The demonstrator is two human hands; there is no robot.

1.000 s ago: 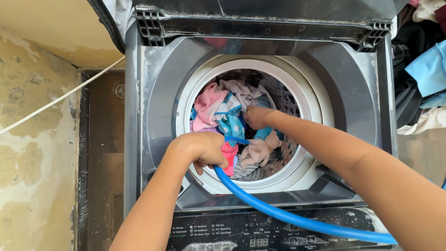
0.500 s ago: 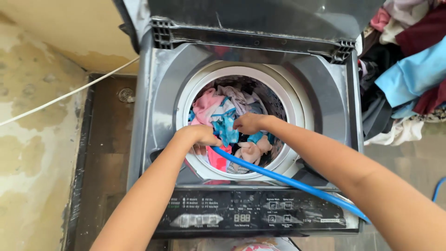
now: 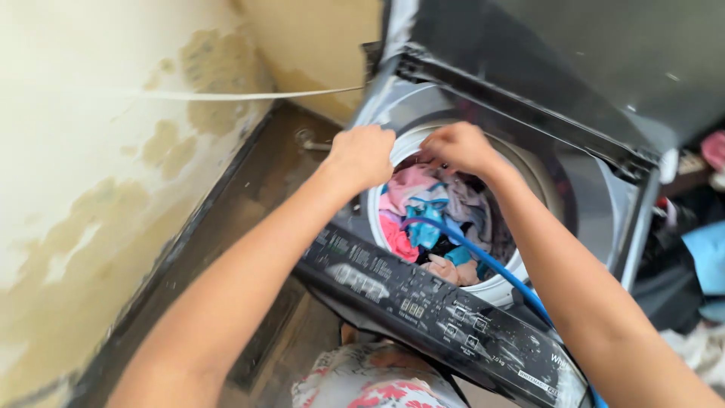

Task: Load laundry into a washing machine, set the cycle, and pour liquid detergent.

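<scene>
Blue hose (image 3: 483,261) slants from drum toward lower right; hands' grip cannot be told.

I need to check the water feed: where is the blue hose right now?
In the head view, the blue hose runs from the lower right over the control panel into the drum, ending on the clothes.

Top-loading washing machine (image 3: 604,189) at centre and right of the frame, lid (image 3: 574,68) raised at upper right. Clothes (image 3: 438,219) inside the drum at centre, hose (image 3: 483,261) running in over the lower right rim. Control panel (image 3: 438,310) below the drum. Left hand (image 3: 362,155) and right hand (image 3: 457,147) side by side above the drum's upper edge. Wall (image 3: 98,151) along the left, floor (image 3: 249,196) between wall and machine. Heaped laundry (image 3: 695,264) at far right.
</scene>
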